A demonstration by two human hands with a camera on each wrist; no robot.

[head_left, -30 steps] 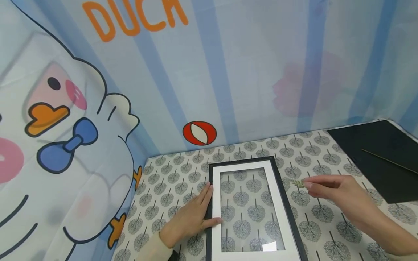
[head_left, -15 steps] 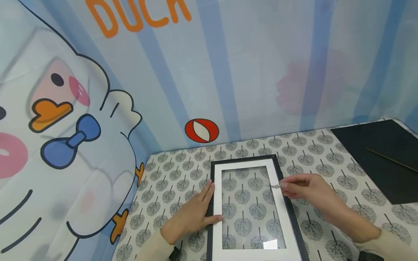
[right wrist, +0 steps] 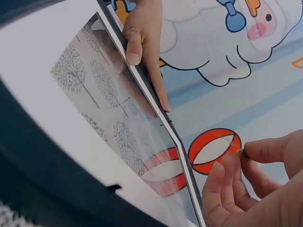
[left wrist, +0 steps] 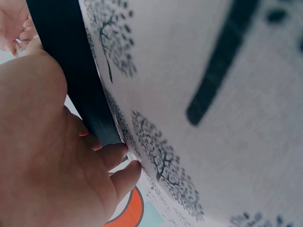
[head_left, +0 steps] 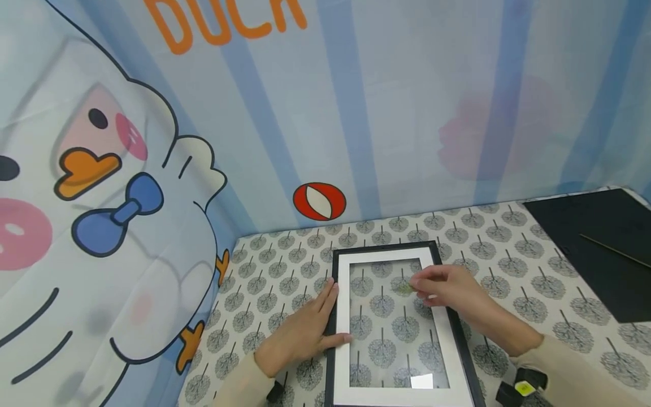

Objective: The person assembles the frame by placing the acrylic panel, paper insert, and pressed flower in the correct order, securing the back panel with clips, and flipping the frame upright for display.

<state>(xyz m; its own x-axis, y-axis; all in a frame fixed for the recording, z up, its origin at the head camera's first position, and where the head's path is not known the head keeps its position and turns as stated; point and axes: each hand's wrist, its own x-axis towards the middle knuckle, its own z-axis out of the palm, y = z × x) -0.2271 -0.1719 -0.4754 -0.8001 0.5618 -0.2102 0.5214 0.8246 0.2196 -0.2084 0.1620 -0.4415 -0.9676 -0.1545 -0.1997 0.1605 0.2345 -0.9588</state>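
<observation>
A picture frame [head_left: 330, 384] with a black border, a white mat and a clear pane lies on the patterned cloth. My left hand [head_left: 300, 333] rests along its left edge, fingers straight against the outer side and thumb over the mat. The left wrist view has these fingertips down by the black side [left wrist: 71, 61]. Above the pane's upper right part, my right hand [head_left: 452, 288] pinches a small green leaf sprig [head_left: 404, 288] between thumb and index finger. Only a dark bit of the sprig [right wrist: 242, 153] shows clearly at the fingertips in the right wrist view.
A black board [head_left: 574, 226] lies at the far right of the table, with a thin brown stick [head_left: 612, 249] on it. Behind the cloth [head_left: 274, 271] hangs a striped backdrop [head_left: 396, 141] with a cartoon duck.
My right hand has carried the leaf sprig leftward, from beside the frame to above its pane. My left hand keeps its place on the frame's left edge.
</observation>
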